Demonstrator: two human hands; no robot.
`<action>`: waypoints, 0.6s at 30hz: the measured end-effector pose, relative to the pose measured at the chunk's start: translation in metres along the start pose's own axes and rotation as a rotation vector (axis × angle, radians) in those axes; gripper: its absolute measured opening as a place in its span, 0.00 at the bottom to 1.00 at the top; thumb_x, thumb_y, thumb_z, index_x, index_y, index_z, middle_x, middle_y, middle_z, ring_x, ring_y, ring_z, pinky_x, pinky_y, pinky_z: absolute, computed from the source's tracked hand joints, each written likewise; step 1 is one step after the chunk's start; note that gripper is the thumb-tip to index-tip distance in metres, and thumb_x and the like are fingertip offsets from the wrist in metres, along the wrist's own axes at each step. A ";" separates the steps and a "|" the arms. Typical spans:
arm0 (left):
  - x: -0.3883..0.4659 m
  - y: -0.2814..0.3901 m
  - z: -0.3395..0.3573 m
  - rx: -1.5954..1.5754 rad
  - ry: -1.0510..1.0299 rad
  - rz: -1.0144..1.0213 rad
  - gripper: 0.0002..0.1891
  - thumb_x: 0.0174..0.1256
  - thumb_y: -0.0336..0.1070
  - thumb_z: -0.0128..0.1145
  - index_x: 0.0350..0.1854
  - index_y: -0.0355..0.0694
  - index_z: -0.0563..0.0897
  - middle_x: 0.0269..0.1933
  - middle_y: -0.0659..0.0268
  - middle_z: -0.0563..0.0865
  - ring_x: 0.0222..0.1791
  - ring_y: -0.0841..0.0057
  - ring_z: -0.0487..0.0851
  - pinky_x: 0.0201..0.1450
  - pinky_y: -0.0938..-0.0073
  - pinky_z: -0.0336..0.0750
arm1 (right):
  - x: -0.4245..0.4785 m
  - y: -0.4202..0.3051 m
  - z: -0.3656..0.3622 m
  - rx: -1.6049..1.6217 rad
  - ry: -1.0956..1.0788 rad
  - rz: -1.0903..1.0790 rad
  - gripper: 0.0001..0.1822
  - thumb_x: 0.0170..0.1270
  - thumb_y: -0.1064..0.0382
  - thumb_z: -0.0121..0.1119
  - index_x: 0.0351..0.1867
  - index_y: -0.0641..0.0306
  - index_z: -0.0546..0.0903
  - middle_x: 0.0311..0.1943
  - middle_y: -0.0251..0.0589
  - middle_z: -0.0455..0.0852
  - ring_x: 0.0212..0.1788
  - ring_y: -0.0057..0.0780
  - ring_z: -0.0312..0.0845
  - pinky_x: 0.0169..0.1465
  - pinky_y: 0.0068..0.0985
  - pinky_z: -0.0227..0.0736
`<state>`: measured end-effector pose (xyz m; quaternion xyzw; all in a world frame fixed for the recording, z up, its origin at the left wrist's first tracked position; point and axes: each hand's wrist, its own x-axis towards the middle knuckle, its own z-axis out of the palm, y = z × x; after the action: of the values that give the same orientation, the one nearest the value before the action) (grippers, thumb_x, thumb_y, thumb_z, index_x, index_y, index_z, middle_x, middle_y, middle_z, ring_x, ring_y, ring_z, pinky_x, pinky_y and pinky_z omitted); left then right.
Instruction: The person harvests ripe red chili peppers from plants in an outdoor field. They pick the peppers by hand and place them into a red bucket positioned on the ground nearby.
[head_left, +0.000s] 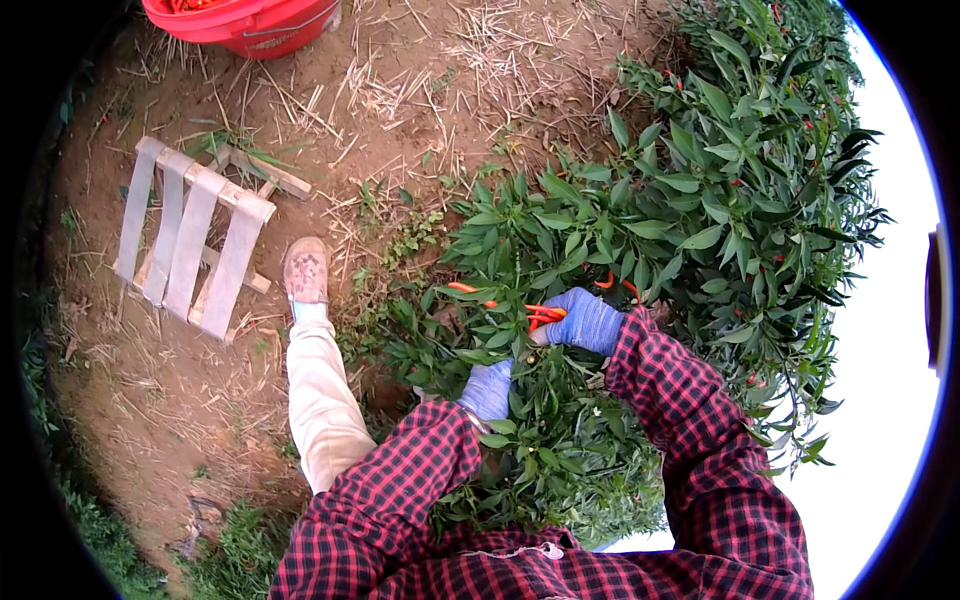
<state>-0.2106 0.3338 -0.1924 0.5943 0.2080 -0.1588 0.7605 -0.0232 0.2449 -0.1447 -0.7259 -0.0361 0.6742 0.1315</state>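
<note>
My right hand (589, 322), in a blue knit glove, is closed around several red-orange chili peppers (545, 315) that stick out past its fingertips. My left hand (487, 390), gloved alike, reaches into the chili plant (555, 390) lower down. Leaves cover its fingers, so whether it grips anything does not show. Another orange-red chili pepper (463, 287) shows among the leaves just beyond the right hand. More peppers (628, 286) show beside the knuckles of that hand.
A low wooden stool (196, 195) with webbing straps lies on the soil at left. Behind it stands a red bucket (277, 34) with red peppers inside. My shoe (306, 270) rests near the stool. Dense chili plants (720, 187) run along the right; straw (375, 90) litters the ground.
</note>
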 end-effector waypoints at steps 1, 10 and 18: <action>0.001 -0.001 0.002 -0.082 0.010 -0.062 0.14 0.62 0.31 0.46 0.50 0.37 0.73 0.45 0.58 0.78 0.43 0.66 0.76 0.46 0.70 0.71 | -0.003 -0.011 0.005 -0.068 0.029 -0.002 0.22 0.44 0.50 0.70 0.37 0.63 0.83 0.23 0.42 0.82 0.26 0.25 0.74 0.37 0.26 0.70; 0.005 0.007 0.002 -0.328 -0.009 -0.143 0.14 0.66 0.31 0.43 0.52 0.36 0.72 0.49 0.59 0.76 0.49 0.68 0.74 0.54 0.72 0.66 | -0.012 0.011 0.026 0.524 0.240 0.068 0.11 0.49 0.69 0.63 0.35 0.72 0.81 0.25 0.34 0.81 0.26 0.15 0.73 0.33 0.15 0.69; 0.009 -0.007 0.004 -0.179 -0.097 -0.200 0.15 0.65 0.31 0.42 0.54 0.36 0.70 0.51 0.59 0.76 0.51 0.68 0.73 0.55 0.73 0.67 | -0.022 0.024 0.047 0.639 0.272 -0.009 0.14 0.52 0.65 0.64 0.39 0.70 0.79 0.25 0.33 0.80 0.26 0.15 0.72 0.31 0.19 0.70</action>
<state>-0.2051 0.3282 -0.2018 0.4921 0.2425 -0.2429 0.8000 -0.0751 0.2230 -0.1318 -0.7311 0.1918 0.5478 0.3587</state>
